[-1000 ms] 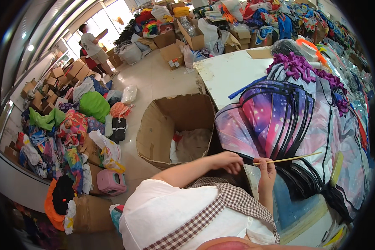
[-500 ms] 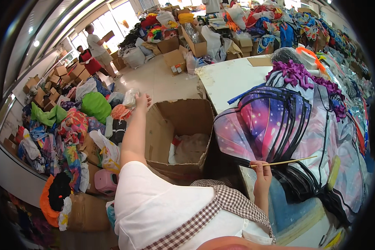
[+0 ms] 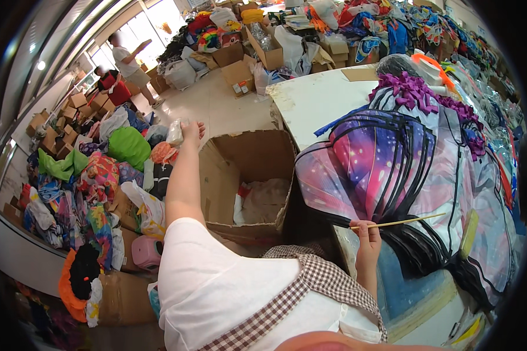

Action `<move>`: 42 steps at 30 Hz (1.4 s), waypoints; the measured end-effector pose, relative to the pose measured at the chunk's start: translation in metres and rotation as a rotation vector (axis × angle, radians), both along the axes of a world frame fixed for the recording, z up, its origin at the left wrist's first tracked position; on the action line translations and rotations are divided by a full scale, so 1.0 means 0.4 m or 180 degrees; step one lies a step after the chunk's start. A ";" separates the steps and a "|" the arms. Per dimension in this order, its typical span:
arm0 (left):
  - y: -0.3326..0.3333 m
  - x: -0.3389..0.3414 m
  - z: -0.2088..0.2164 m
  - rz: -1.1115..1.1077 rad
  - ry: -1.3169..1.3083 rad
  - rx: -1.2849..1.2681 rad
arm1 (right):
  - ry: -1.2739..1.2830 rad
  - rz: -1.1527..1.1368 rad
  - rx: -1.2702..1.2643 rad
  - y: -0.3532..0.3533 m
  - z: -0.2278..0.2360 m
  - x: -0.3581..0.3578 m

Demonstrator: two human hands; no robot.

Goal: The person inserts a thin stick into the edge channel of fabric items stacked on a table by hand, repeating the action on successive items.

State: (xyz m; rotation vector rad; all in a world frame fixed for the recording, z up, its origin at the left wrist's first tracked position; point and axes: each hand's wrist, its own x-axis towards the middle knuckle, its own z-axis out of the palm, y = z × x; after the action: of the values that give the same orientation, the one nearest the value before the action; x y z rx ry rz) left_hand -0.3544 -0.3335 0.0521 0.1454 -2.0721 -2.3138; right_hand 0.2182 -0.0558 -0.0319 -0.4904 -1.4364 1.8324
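Observation:
My left hand (image 3: 192,132) is stretched out past the far left rim of an opened cardboard box (image 3: 216,193). Its fingers look loosely spread. A clear plastic packet (image 3: 175,132) lies right beside it at the edge of a heap; whether they touch is hard to tell. Between thumb and fingers, my right hand (image 3: 366,238) pinches a thin wooden stick (image 3: 413,220) that points right. Under the stick spreads a stack of purple-pink printed fabric pieces (image 3: 357,158) with black edging, lying on a white table (image 3: 310,96). Inside the box is pale, crumpled plastic-like material (image 3: 266,202).
Left of the box rises a heap of bagged goods with a green bag (image 3: 130,147) and a pink plastic case (image 3: 146,253). Two people (image 3: 129,64) stand farther back near small cartons (image 3: 70,126). Across the aisle floor (image 3: 199,108), more cartons and colourful piles line the back.
My left hand has shifted slightly up and away, its fingers now turned more to the right. My right hand keeps its pinch on the stick. The whole view has slid a little.

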 end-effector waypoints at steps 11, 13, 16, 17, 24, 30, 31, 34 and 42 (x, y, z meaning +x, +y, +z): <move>0.001 -0.101 0.126 -0.0036 0.0067 -0.0448 | 0.0001 0.0067 -0.0045 -0.005 -0.005 -0.010; 0.021 -0.097 0.143 0.0041 0.0220 -0.0514 | -0.0017 0.0034 -0.0072 -0.004 -0.012 -0.014; 0.029 -0.088 0.154 0.0048 0.0234 -0.0568 | -0.0058 0.0035 -0.0029 -0.002 -0.017 -0.014; 0.031 -0.086 0.155 0.0048 0.0230 -0.0575 | -0.0062 0.0036 -0.0036 -0.003 -0.015 -0.014; 0.038 -0.080 0.095 -0.0244 0.0202 -0.1089 | -0.0057 0.0114 -0.0025 -0.003 -0.011 -0.012; 0.269 0.369 -0.097 -0.2407 0.2221 -0.3462 | -0.0078 0.0071 -0.0100 0.005 -0.024 -0.016; 0.319 0.526 -0.058 -0.2912 0.1891 -0.3197 | -0.0091 0.0021 -0.0115 0.009 -0.029 -0.013; 0.383 0.752 -0.193 -0.3458 0.3034 -0.2276 | -0.0148 0.0030 -0.0028 0.020 -0.025 -0.013; 0.496 0.973 -0.314 -0.3305 0.3832 -0.2472 | -0.0123 -0.0299 -0.0120 0.059 -0.036 -0.003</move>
State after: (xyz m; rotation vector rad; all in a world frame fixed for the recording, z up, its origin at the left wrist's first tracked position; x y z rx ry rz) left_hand 0.0347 -0.1350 -0.0733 -2.0542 -2.1079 -0.8495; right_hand 0.2170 -0.0321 -0.0462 -0.6052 -1.3828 1.7868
